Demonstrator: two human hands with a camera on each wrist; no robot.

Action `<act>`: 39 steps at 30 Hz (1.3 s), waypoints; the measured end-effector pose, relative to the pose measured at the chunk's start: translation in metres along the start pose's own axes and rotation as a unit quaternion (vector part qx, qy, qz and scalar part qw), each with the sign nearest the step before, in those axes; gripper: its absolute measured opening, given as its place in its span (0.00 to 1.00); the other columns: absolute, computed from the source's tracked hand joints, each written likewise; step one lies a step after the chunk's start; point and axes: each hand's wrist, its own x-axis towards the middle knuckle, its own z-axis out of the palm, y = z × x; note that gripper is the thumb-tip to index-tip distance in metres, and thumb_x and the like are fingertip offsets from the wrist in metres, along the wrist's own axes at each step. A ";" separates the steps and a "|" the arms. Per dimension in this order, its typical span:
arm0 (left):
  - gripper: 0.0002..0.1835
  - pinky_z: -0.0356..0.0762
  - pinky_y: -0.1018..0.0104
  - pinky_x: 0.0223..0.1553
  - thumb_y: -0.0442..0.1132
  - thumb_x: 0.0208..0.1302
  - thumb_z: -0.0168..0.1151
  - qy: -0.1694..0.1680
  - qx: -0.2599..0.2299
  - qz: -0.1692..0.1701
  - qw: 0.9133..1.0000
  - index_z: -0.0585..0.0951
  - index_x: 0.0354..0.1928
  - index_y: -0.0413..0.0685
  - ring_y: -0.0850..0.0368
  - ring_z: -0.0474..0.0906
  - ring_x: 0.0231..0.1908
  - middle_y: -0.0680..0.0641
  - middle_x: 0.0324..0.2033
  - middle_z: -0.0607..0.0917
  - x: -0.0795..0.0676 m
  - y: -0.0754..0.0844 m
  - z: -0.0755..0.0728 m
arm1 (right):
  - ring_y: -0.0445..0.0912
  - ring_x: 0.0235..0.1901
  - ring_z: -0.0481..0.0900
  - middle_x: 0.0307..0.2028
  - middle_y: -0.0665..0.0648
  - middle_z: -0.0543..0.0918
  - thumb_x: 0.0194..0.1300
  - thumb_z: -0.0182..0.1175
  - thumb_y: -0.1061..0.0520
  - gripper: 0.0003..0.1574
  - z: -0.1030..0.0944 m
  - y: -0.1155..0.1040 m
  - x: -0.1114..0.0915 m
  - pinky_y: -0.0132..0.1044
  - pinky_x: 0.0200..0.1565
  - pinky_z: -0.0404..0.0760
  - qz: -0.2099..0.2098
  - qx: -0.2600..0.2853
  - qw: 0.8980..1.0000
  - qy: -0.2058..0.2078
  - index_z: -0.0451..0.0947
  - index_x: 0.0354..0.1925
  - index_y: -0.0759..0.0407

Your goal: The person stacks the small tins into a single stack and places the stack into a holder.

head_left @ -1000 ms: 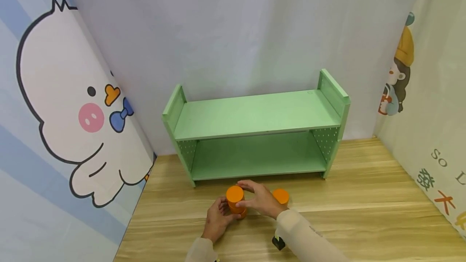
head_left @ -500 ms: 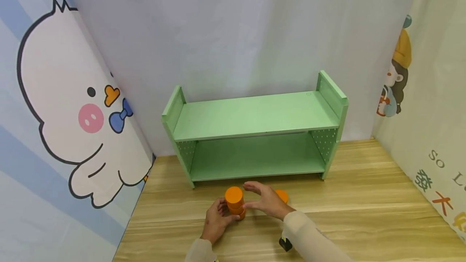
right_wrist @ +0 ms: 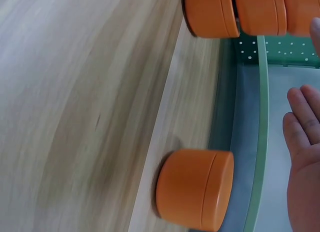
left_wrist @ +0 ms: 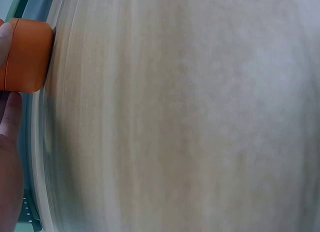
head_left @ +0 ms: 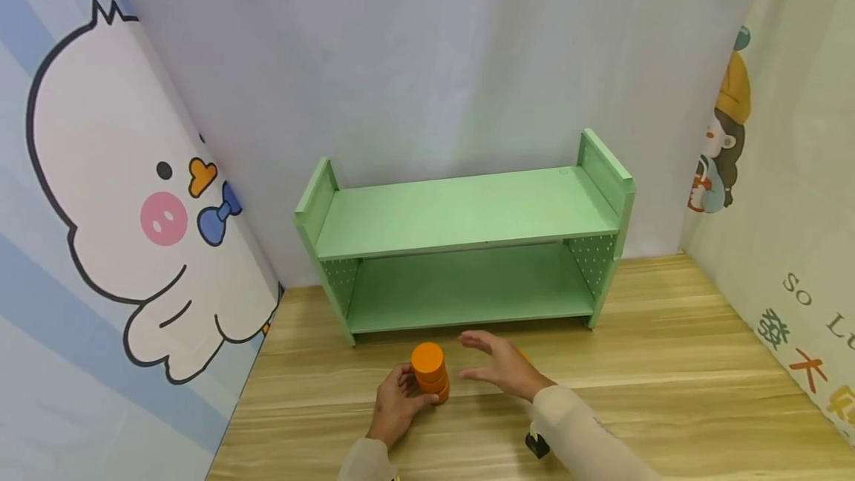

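Observation:
A stack of three orange lidded round canisters (head_left: pixel 428 370) stands upright on the wooden table before a green shelf. My left hand (head_left: pixel 392 407) holds the stack from its left side, thumb in front and fingers round the back; only part of that grip shows in the left wrist view. To the right of the stack, my right hand (head_left: pixel 504 367) is apart from it, fingers and thumb spread with nothing between them. A single orange canister (right_wrist: pixel 194 189) stands on the table close by that hand, mostly hidden behind it in the head view.
The green two-tier shelf (head_left: pixel 467 214) stands behind the hands, its front edge close to the canisters. A pale curtain (head_left: pixel 427 58) hangs behind it. Printed cloth walls border the wooden table (head_left: pixel 668 362) at left and right.
My right hand has let go of the stack's top and moved right, away from it, covering more of the single canister. My left hand stays on the stack.

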 end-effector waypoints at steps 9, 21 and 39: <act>0.31 0.81 0.55 0.56 0.25 0.46 0.78 0.003 -0.012 -0.003 1.000 0.74 0.53 0.28 0.37 0.78 0.55 0.31 0.52 0.81 0.009 -0.032 0.002 | 0.62 0.64 0.72 0.63 0.64 0.76 0.58 0.74 0.62 0.40 -0.012 0.008 -0.006 0.64 0.63 0.70 0.016 0.006 1.000 0.012 0.70 0.65 0.67; 0.31 0.81 0.53 0.56 0.26 0.45 0.79 0.005 -0.012 0.002 1.000 0.74 0.52 0.28 0.35 0.78 0.54 0.30 0.51 0.81 0.009 -0.032 0.002 | 0.64 0.63 0.71 0.62 0.66 0.76 0.58 0.74 0.60 0.41 -0.023 0.017 -0.016 0.53 0.59 0.79 0.024 -0.011 0.999 0.025 0.69 0.65 0.70; 0.30 0.82 0.56 0.55 0.26 0.46 0.79 0.001 -0.002 0.011 1.000 0.75 0.51 0.28 0.36 0.79 0.53 0.31 0.50 0.82 0.009 -0.032 0.001 | 0.63 0.62 0.73 0.61 0.67 0.77 0.58 0.75 0.57 0.41 -0.032 0.026 -0.025 0.58 0.64 0.72 0.021 -0.028 0.998 0.048 0.70 0.64 0.70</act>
